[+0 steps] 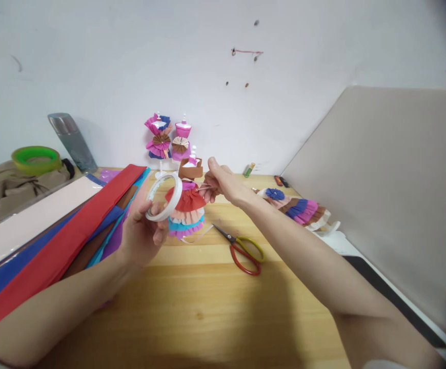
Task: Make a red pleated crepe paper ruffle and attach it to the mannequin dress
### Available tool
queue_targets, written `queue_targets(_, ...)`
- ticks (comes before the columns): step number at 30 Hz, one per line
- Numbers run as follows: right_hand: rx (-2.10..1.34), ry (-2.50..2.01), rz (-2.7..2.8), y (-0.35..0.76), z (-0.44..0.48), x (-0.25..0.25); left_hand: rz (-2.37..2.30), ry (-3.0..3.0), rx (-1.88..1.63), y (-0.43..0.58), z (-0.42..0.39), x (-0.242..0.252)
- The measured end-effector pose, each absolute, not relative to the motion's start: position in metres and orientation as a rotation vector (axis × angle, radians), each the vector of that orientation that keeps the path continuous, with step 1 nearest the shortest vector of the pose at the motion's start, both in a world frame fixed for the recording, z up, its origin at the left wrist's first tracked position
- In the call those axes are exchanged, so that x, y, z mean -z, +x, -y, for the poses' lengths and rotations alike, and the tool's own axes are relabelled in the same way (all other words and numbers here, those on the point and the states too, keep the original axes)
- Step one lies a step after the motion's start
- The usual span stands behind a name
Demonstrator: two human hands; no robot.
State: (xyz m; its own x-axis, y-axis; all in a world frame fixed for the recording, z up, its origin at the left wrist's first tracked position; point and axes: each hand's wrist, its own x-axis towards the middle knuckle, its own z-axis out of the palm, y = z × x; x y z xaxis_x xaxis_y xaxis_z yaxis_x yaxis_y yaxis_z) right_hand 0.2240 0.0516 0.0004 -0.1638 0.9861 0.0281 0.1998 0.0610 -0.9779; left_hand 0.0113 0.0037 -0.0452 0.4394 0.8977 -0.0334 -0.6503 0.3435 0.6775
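Observation:
My left hand (143,236) grips a white roll of tape (165,197), held up above the wooden table (207,297). My right hand (219,182) is pinched on the loose end of the tape, drawn a short way out to the right of the roll. Just behind the roll stands a small mannequin dress (186,207) made of layered crepe paper: brown top, then red, peach, blue and purple ruffles. Both hands are right in front of it.
Red-and-yellow-handled scissors (244,248) lie right of the dress. Long crepe paper sheets (54,246) in red, blue, pink and brown fill the left. Two more paper dresses (169,141) stand by the wall; another (298,207) lies at right beside a grey panel (392,195).

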Motion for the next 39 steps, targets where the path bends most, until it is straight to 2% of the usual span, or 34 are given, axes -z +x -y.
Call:
queue_targets(8, -1.331, -1.201, 1.308, 0.216, -0.062, 0.016, -0.371, 0.655, -1.008, 0.011, -0.007, 0.053)
queue_targets(20, -1.485, -1.186, 1.142, 0.213, -0.055, 0.012, -0.333, 0.653, -0.96, 0.01, -0.014, 0.062)
queue_targets(26, -1.54, -1.184, 1.116, 0.218, -0.055, 0.018, -0.285, 0.66, -1.038, 0.01, -0.014, 0.057)
queue_targets(34, -1.153, -1.284, 1.54, 0.235, -0.051, 0.035, -0.315, 0.692, -1.041, 0.011, -0.013, 0.053)
queue_targets(39, -0.683, -1.745, 2.1, 0.274, -0.021, 0.044, -0.323, 0.674, -1.022, 0.01, -0.015, 0.051)
